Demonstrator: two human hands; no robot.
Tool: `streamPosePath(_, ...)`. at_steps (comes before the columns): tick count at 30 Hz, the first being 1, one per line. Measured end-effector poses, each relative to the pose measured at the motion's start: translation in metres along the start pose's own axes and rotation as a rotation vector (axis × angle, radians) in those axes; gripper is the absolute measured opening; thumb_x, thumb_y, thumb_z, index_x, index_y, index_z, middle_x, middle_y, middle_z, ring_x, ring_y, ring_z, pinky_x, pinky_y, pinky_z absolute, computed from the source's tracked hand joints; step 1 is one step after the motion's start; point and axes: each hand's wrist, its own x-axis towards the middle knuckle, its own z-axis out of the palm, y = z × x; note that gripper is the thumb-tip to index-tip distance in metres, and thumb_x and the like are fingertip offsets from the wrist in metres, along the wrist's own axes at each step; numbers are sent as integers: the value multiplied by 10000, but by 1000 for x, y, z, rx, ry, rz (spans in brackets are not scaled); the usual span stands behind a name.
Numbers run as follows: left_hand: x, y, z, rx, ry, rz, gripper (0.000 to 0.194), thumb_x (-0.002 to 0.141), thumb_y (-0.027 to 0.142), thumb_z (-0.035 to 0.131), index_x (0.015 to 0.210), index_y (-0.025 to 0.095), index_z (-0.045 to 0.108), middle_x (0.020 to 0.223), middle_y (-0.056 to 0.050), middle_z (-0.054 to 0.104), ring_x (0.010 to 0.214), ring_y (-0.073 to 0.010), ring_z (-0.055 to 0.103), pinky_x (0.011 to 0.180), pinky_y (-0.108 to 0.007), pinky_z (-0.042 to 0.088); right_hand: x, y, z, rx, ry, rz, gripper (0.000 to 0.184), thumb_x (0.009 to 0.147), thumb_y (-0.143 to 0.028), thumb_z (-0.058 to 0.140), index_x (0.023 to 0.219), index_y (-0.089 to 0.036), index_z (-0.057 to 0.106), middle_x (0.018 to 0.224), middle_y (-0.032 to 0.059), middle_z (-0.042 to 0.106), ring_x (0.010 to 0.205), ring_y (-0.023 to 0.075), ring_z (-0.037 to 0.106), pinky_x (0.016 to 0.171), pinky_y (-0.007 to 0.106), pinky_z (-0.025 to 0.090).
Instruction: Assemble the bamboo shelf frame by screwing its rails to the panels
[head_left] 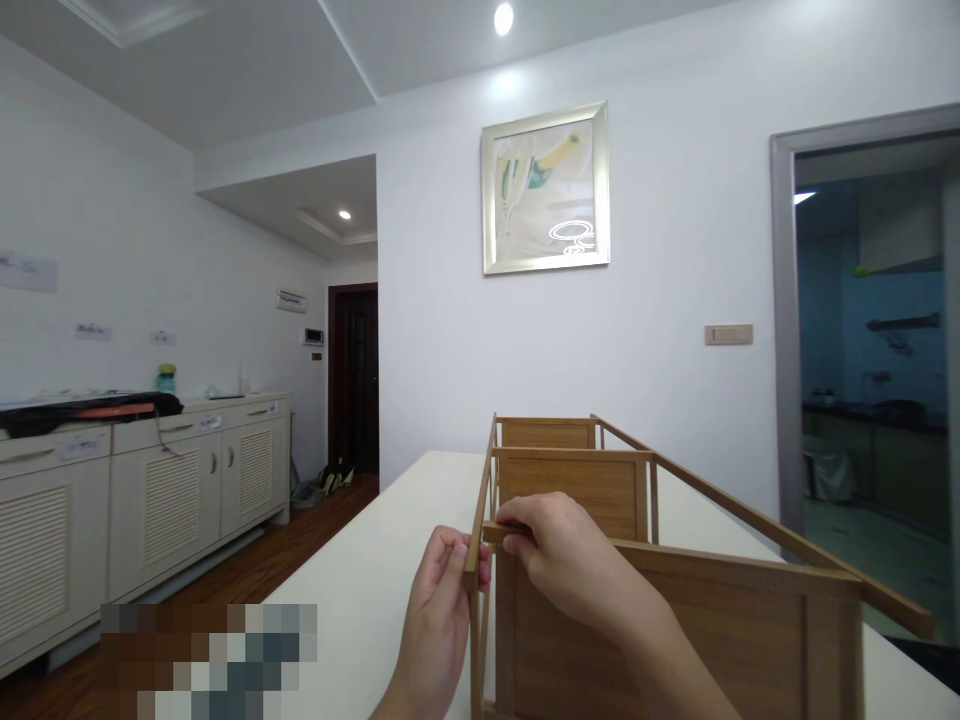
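A brown wooden shelf frame [712, 610] lies on a white table [360, 560], with several panels standing crosswise between long rails. My left hand [442, 600] is closed around the near end of the left rail [481, 500], thumb on the near side. My right hand [562, 550] pinches a short wooden bar [493, 532] between thumb and fingers. One end of that bar meets or nearly meets the left rail beside my left fingers; whether it is joined there I cannot tell. The right rail [750, 510] slants toward me, touched by neither hand.
Along the left wall stands a white cabinet [165, 480] with a black bag [90, 412] and a green-capped jar [166, 378] on top. A framed picture [545, 190] hangs ahead. At right, a doorway [784, 350] opens to a dim kitchen.
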Motion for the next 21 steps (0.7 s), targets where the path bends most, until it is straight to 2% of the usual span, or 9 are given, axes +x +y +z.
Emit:
streamPosePath(9, 18, -5, -2, -33, 30, 44, 311, 868, 456, 633, 757, 184, 530, 735, 10, 522, 723, -134, 477, 742, -267, 399, -1, -8, 0, 15, -26, 14, 218, 845, -146, 506, 847, -198, 718, 842, 56, 728, 793, 173, 634, 704, 245, 377)
streamPosePath(21, 17, -5, -4, -59, 23, 17, 320, 856, 464, 651, 762, 188, 521, 739, 11, 539, 701, -127, 484, 733, -265, 400, 1, -2, 3, 10, 2, -21, 202, 833, -122, 510, 794, -208, 689, 782, 30, 702, 729, 157, 607, 666, 237, 360)
